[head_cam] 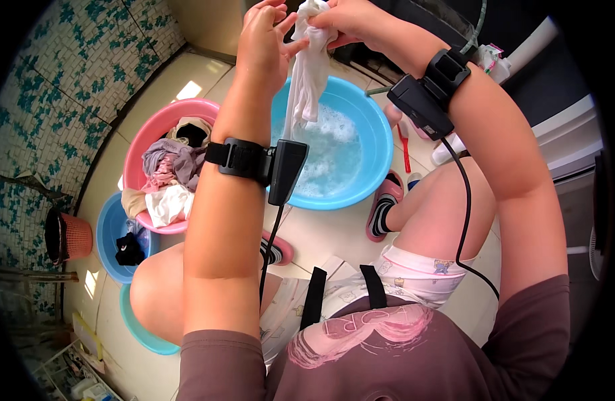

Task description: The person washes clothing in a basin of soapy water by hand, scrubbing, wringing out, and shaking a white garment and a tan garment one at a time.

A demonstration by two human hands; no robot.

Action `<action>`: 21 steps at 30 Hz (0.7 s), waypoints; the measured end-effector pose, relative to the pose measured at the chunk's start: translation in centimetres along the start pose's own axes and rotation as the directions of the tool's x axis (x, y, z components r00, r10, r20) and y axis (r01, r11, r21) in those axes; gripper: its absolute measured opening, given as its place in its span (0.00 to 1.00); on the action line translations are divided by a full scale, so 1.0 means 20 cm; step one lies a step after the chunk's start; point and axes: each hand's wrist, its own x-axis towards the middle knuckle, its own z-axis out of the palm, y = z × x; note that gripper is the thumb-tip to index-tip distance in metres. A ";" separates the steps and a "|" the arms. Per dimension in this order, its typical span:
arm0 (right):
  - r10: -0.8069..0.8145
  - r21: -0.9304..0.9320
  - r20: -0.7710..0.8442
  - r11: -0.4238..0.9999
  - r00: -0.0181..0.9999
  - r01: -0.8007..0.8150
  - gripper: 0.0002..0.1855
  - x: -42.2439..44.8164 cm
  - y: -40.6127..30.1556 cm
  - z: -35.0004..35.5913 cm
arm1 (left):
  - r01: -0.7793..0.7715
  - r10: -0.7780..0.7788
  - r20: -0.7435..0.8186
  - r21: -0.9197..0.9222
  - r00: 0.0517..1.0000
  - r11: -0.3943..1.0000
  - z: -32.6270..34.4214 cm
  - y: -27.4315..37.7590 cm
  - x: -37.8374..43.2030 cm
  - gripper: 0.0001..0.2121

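A wet white cloth (310, 75), perhaps a garment, hangs from my hands at the top of the view, over a large light-blue plastic basin (337, 203) of sudsy water (330, 155). My right hand (350, 20) pinches its upper part between thumb and fingers. At the cloth's left side is my left hand (270, 37), fingers spread and a fingertip against the fabric; whether it grips any of it I cannot tell. The cloth's lower end reaches down towards the suds, partly behind the black device on my left wrist.
Left of the basin, a pink basin (132, 165) holds heaped clothes (174, 160). A smaller blue basin (104, 238) with a black cloth (129, 249) sits below it, near a pink wastebasket (77, 235). A green hose (377, 91) meets the large basin's rim; a red brush (404, 148) lies right of it.
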 end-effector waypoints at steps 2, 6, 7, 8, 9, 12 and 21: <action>0.085 -0.023 -0.088 0.996 0.992 -0.087 0.12 -0.01 -0.06 0.03 | -0.030 0.028 0.012 0.196 1.000 0.980 -0.12 -0.01 0.00 0.28; 0.045 -0.317 -0.087 0.946 0.995 -0.070 0.14 -0.02 -0.13 0.14 | -0.054 -0.112 0.269 0.543 0.957 0.838 -0.08 -0.09 -0.02 0.36; 0.053 -0.318 -0.081 0.945 0.995 -0.076 0.14 -0.05 -0.18 0.18 | -0.090 -0.056 0.248 0.538 0.967 0.838 -0.09 -0.13 0.00 0.31; -0.004 -0.426 -0.004 0.904 1.000 0.001 0.15 -0.07 -0.24 0.21 | -0.083 -0.063 0.255 0.523 0.965 0.848 -0.12 -0.15 0.01 0.29; -0.046 -0.529 0.070 0.845 0.997 0.076 0.16 -0.09 -0.26 0.23 | -0.079 -0.069 0.271 0.499 0.960 0.863 -0.11 -0.14 0.01 0.27; -0.160 -0.439 -0.076 0.891 0.984 0.112 0.16 -0.06 -0.14 0.24 | -0.135 -0.019 0.328 0.440 0.945 0.888 -0.16 -0.21 0.04 0.29; -0.041 0.004 -0.218 0.999 0.975 0.043 0.11 -0.08 -0.22 0.16 | 0.160 -0.276 0.088 0.633 0.957 0.757 -0.35 -0.57 -0.11 0.23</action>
